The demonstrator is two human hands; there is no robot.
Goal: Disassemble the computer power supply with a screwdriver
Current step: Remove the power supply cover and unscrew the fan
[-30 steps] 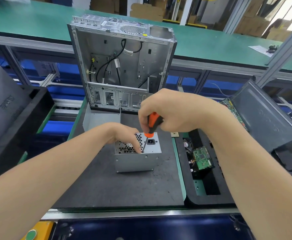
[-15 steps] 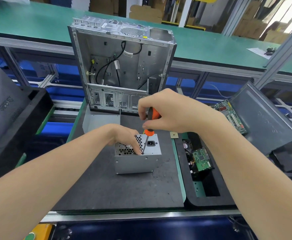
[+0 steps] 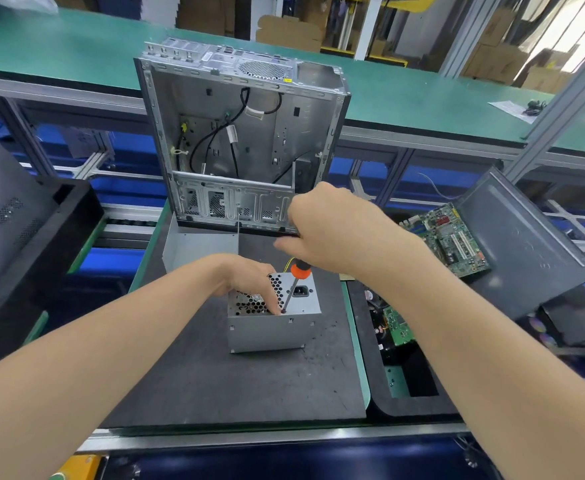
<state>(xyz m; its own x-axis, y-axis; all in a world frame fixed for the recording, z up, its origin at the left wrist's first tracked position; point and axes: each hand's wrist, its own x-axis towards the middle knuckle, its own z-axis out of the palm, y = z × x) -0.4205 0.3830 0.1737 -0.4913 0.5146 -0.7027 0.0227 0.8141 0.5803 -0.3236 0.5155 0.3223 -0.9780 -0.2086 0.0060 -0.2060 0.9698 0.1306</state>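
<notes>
The grey sheet-metal power supply box on the dark-matted bench looks rigid, weighty and sharp-edged, best steadied by its flat walls: the left hand presses extended fingers on its perforated top, the right hand grips the orange-handled screwdriver.

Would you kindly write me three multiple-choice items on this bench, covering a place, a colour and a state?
1. Where does the power supply stand?
A. On the dark mat, in front of the open computer case.
B. Inside the case.
C. On the floor.
2. What colour is the screwdriver handle?
A. Blue.
B. Orange.
C. Yellow.
3. What is the right hand doing?
A. Hanging idle.
B. Gripping the screwdriver.
C. Lifting the case.
1 A: it sits on the mat, this side of the case.
2 B: orange shows below the hand.
3 B: its fingers curl round the handle.
</notes>
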